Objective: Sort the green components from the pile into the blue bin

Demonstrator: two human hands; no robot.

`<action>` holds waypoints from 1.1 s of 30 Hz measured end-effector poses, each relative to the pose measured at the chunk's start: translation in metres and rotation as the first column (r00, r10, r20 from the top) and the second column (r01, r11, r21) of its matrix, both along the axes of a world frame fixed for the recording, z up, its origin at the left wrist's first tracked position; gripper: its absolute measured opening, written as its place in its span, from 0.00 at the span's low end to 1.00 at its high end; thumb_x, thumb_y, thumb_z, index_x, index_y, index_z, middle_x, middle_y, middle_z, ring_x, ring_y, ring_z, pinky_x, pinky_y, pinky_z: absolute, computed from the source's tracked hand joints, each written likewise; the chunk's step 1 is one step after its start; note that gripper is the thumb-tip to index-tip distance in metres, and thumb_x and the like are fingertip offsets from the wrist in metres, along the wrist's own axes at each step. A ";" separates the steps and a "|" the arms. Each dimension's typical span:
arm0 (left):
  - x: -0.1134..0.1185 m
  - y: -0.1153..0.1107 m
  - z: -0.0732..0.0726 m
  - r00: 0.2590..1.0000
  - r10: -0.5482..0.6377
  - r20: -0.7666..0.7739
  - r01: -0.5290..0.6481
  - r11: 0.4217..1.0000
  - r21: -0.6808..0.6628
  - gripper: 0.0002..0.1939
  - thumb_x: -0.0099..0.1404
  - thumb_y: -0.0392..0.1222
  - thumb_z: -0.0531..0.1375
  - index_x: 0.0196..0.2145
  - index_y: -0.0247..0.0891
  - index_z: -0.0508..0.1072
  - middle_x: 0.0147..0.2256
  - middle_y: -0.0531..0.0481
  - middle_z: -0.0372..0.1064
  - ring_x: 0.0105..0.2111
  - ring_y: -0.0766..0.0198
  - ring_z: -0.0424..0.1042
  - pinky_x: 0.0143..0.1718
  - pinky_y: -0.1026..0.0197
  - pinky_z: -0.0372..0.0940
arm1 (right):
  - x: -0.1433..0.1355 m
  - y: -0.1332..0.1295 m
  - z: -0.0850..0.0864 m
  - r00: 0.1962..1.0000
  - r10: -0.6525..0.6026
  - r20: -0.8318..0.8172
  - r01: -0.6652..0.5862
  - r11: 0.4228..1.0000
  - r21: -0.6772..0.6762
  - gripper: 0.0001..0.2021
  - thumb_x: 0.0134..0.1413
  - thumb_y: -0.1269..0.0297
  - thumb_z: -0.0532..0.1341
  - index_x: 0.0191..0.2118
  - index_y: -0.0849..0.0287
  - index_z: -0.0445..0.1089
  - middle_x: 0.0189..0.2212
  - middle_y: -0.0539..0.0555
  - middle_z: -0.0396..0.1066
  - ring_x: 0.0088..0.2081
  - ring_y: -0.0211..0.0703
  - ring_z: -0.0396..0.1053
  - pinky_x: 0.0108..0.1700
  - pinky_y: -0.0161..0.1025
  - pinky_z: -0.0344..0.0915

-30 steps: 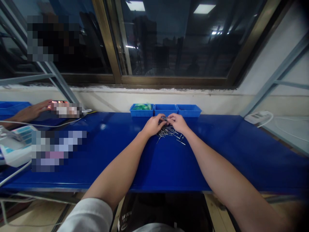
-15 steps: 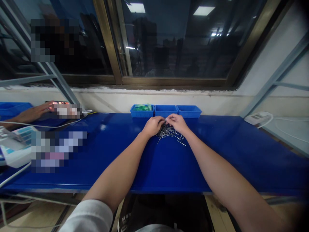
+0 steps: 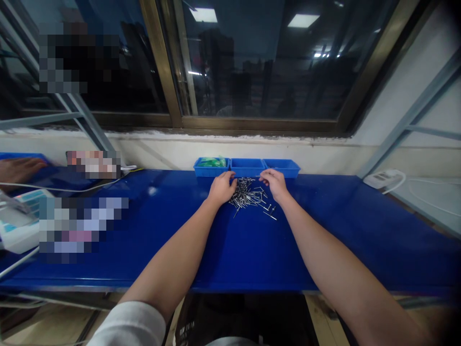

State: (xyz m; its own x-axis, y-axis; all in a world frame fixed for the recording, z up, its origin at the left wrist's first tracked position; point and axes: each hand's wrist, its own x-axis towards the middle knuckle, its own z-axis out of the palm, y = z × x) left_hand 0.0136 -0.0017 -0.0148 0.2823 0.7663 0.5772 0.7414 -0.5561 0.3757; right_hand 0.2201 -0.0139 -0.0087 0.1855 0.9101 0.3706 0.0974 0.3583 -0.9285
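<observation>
A heap of thin silvery blind rivets [image 3: 248,193] lies on the blue table [image 3: 252,254], with a few loose ones at its right front. My left hand [image 3: 221,188] rests against the heap's left side, thumb and fingers apart with nothing visible between them. Just right of the heap, my right hand [image 3: 274,183] pinches one rivet [image 3: 256,176], its thin pin pointing left. Behind the hands stand three joined blue bins: the left bin [image 3: 212,171] holds a green plastic bag, while the middle bin [image 3: 247,170] and right bin [image 3: 288,172] show mostly their inner walls.
At the left, a co-worker's hand [image 3: 21,170] is over a blue tray, near a phone [image 3: 93,163]. A white scale [image 3: 27,218] and cables lie in front. A white power strip [image 3: 385,178] sits at the right, by a metal frame. A window rises behind.
My hands have moved apart, uncovering more of the heap. The right hand has shifted right with a rivet in its fingers. The co-worker's hand has moved left, off the phone.
</observation>
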 end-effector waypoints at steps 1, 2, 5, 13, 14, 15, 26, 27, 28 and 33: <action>-0.001 0.001 -0.001 1.000 0.019 -0.007 -0.019 1.000 0.003 0.15 0.63 0.41 0.53 0.46 0.36 0.68 0.43 0.44 0.71 0.43 0.58 0.70 0.46 0.58 0.64 | 0.002 0.000 -0.001 1.000 -0.015 0.009 0.015 1.000 0.002 0.07 0.41 0.61 0.60 0.25 0.60 0.69 0.19 0.49 0.69 0.24 0.37 0.65 0.30 0.35 0.60; -0.001 0.002 -0.002 0.999 0.035 -0.017 -0.035 0.999 0.006 0.14 0.63 0.40 0.53 0.45 0.36 0.69 0.42 0.44 0.71 0.42 0.58 0.70 0.46 0.58 0.64 | 0.004 0.001 -0.001 0.999 -0.032 0.032 0.032 0.999 0.007 0.07 0.41 0.62 0.59 0.25 0.60 0.69 0.20 0.49 0.69 0.25 0.38 0.65 0.31 0.36 0.60; -0.001 0.003 -0.004 0.997 0.062 -0.050 -0.062 0.998 0.006 0.13 0.62 0.40 0.54 0.43 0.36 0.70 0.41 0.44 0.70 0.42 0.58 0.70 0.45 0.58 0.64 | 0.006 0.001 -0.001 0.973 -0.115 0.202 0.106 0.993 0.053 0.07 0.41 0.63 0.58 0.26 0.60 0.70 0.22 0.50 0.71 0.28 0.41 0.66 0.35 0.38 0.61; 0.000 0.002 -0.004 0.995 0.073 -0.067 -0.076 0.996 -0.037 0.13 0.61 0.41 0.54 0.43 0.37 0.71 0.42 0.44 0.70 0.42 0.57 0.70 0.46 0.57 0.64 | 0.000 0.008 -0.002 0.657 -0.349 0.668 0.277 0.936 0.217 0.18 0.42 0.65 0.58 0.43 0.57 0.71 0.44 0.55 0.70 0.48 0.55 0.58 0.49 0.51 0.56; 0.000 0.002 -0.004 0.995 0.073 -0.068 -0.076 0.996 -0.042 0.13 0.61 0.41 0.54 0.43 0.37 0.71 0.42 0.44 0.69 0.42 0.57 0.70 0.46 0.57 0.64 | 0.000 0.009 -0.003 0.641 -0.346 0.685 0.291 0.936 0.200 0.20 0.42 0.64 0.58 0.45 0.57 0.70 0.46 0.55 0.69 0.49 0.57 0.57 0.49 0.52 0.56; 0.000 0.003 -0.005 0.995 0.070 -0.072 -0.074 0.996 -0.048 0.14 0.61 0.41 0.54 0.43 0.37 0.70 0.42 0.44 0.69 0.41 0.57 0.70 0.46 0.57 0.64 | 0.000 0.010 -0.004 0.629 -0.343 0.697 0.304 0.935 0.185 0.22 0.42 0.64 0.58 0.47 0.57 0.69 0.47 0.55 0.68 0.49 0.57 0.56 0.49 0.53 0.56; 0.000 -0.001 -0.003 0.994 0.050 -0.100 -0.059 0.994 -0.092 0.14 0.62 0.44 0.53 0.43 0.38 0.70 0.43 0.44 0.68 0.43 0.56 0.69 0.47 0.56 0.63 | 0.005 0.012 -0.007 0.558 -0.345 0.755 0.321 0.929 0.187 0.29 0.44 0.61 0.58 0.56 0.57 0.61 0.55 0.56 0.60 0.51 0.60 0.53 0.49 0.55 0.55; 0.000 -0.002 -0.003 0.994 0.049 -0.101 -0.059 0.994 -0.093 0.14 0.62 0.44 0.53 0.43 0.37 0.70 0.43 0.44 0.68 0.43 0.56 0.69 0.47 0.56 0.63 | 0.003 0.012 -0.006 0.551 -0.350 0.758 0.314 0.928 0.201 0.29 0.44 0.60 0.58 0.56 0.57 0.60 0.56 0.57 0.60 0.51 0.60 0.53 0.49 0.55 0.55; 0.001 -0.002 -0.003 0.994 0.049 -0.101 -0.058 0.994 -0.094 0.14 0.62 0.44 0.53 0.43 0.37 0.70 0.43 0.44 0.68 0.44 0.56 0.69 0.48 0.56 0.63 | 0.001 0.012 -0.006 0.545 -0.355 0.760 0.309 0.927 0.212 0.29 0.45 0.60 0.57 0.57 0.57 0.60 0.56 0.57 0.59 0.51 0.60 0.53 0.49 0.55 0.55; 0.002 -0.002 -0.003 0.993 0.036 -0.114 -0.048 0.993 -0.106 0.14 0.62 0.44 0.53 0.43 0.38 0.71 0.43 0.44 0.69 0.44 0.57 0.69 0.49 0.57 0.63 | -0.002 0.016 -0.004 0.517 -0.299 0.802 0.305 0.940 0.153 0.32 0.45 0.57 0.58 0.59 0.56 0.56 0.59 0.56 0.55 0.53 0.63 0.51 0.50 0.57 0.54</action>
